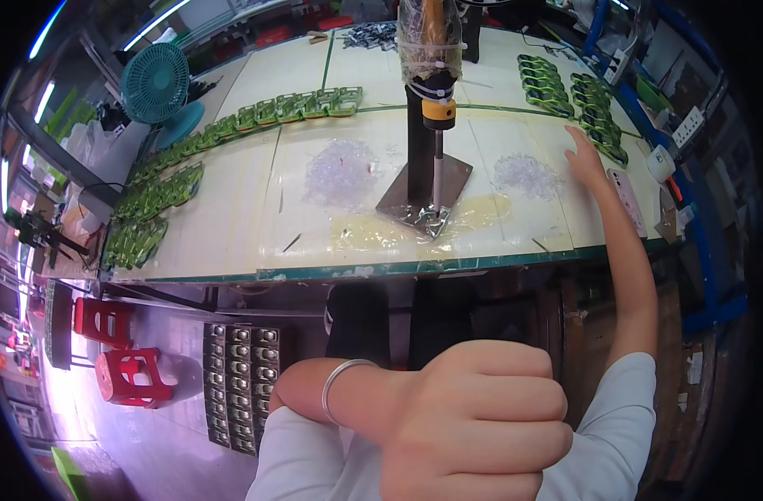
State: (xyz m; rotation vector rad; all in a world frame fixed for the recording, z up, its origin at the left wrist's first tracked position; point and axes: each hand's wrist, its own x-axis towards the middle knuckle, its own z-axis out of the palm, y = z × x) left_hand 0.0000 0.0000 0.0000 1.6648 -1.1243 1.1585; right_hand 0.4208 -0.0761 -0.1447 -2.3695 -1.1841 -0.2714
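Close in front of me, my left hand (482, 417) is curled into a tight fist, with a bangle on its wrist. Nothing sticks out of it. Over the right side of the table, my right hand (583, 159) reaches forward with its fingers apart and nothing in them. Nearest to it are rows of green parts (597, 117) and a pile of small clear plastic pieces (528, 175). A powered screwdriver (438, 113) with a yellow collar stands upright at a post, above a metal base plate (461, 179).
A second pile of clear pieces (341, 171) lies left of the post. More green parts (231, 125) line the table's left side, near a teal fan (156, 83). A pink phone (628, 200) lies at the right. Below are red stools (135, 376) and a rack of metal parts (241, 384).
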